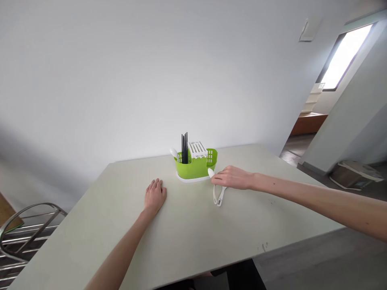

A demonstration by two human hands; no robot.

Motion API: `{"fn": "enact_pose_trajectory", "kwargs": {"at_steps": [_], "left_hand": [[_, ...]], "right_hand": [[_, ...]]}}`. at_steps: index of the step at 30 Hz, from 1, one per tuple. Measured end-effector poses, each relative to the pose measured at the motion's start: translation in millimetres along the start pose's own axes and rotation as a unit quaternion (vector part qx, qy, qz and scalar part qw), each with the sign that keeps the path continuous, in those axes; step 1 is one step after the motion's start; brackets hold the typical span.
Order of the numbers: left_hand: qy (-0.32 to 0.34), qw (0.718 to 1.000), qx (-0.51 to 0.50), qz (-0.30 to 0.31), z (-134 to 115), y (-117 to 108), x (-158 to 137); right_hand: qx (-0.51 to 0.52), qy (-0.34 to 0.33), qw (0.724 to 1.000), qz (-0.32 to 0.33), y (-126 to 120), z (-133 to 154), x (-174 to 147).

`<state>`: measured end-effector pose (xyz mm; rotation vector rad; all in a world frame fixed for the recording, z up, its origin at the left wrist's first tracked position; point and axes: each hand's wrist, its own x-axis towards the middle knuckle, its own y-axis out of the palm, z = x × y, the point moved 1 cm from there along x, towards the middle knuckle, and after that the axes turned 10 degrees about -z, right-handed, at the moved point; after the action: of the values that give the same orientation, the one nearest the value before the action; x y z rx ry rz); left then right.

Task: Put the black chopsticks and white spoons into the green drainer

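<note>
My right hand is closed at the front right of a green cutlery holder. Its fingers grip a white spoon, whose rounded end pokes out past the fingertips. Below the hand, slim white handles meet near the tabletop; the fingers hide how they join the spoon. My left hand lies palm down and open on the table, holding nothing, left of the holder. In the holder, black chopsticks stand upright beside another white spoon. A slotted white piece sits on its middle.
The pale table meets a white wall behind the holder. A metal-tube rack stands low at the left. On the floor at the right is a lidded bin, near a doorway with a bright window.
</note>
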<state>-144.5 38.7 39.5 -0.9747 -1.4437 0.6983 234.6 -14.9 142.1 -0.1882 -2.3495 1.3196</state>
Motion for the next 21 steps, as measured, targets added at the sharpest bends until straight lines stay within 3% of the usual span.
{"fn": "enact_pose_trajectory", "kwargs": {"at_steps": [4, 8, 11, 15, 21], "left_hand": [[-0.002, 1.000, 0.000, 0.001, 1.4, 2.0, -1.1], [-0.005, 1.000, -0.008, 0.006, 0.7, 1.2, -2.2], [-0.007, 1.000, -0.011, 0.003, -0.2, 0.5, -2.9], [-0.011, 1.000, -0.011, -0.001, -1.4, 0.1, -3.4], [-0.004, 1.000, -0.006, 0.004, -2.6, -0.5, -5.0]], "right_hand": [[0.009, 0.064, 0.995, -0.082, -26.8, -7.5, 39.7], [0.054, 0.142, 0.970, -0.189, -49.5, -17.1, 79.6], [0.062, 0.177, 0.961, -0.202, -59.5, -25.1, 101.9], [0.029, 0.245, 0.963, -0.108, -64.8, -32.3, 120.5], [0.024, 0.300, 0.944, 0.136, -66.4, -35.0, 145.3]]}}
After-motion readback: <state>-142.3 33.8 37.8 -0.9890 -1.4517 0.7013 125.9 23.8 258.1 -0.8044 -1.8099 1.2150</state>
